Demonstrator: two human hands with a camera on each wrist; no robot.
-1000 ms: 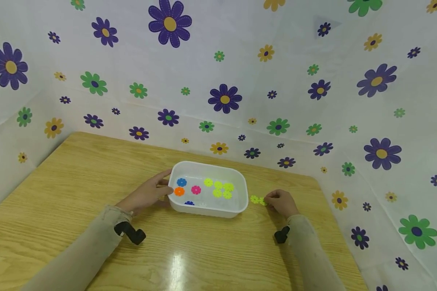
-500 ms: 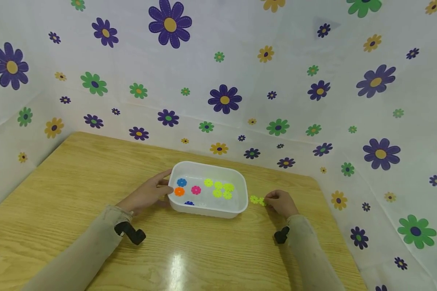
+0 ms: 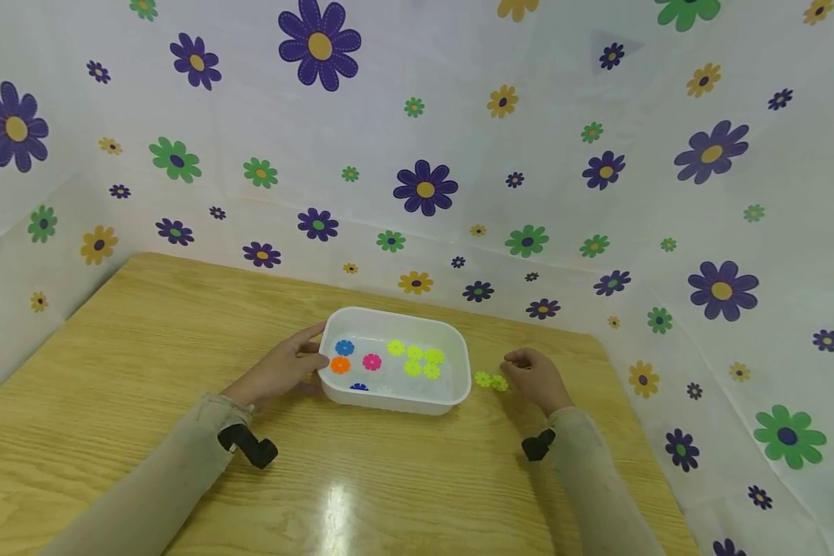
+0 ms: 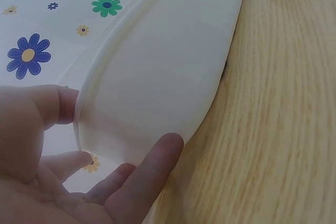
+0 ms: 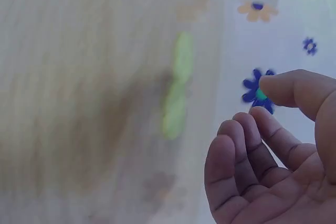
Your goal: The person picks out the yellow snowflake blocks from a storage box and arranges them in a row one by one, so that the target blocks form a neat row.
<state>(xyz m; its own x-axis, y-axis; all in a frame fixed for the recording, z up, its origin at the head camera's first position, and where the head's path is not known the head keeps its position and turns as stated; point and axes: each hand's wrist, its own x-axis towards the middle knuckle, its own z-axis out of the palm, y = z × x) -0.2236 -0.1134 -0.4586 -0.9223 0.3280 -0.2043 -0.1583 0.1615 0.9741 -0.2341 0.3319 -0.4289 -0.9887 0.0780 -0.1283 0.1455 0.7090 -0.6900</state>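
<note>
The tub (image 3: 394,400) is gripped by the left hand (image 3: 285,371), and two discs (image 3: 483,379) toward the worktop (image 3: 403,471)'s right edge are flanked by the right hand (image 3: 538,382), thumb and fingers apart.

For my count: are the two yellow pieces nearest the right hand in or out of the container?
Out: both yellow pieces lie on the table, beside the white container.
</note>
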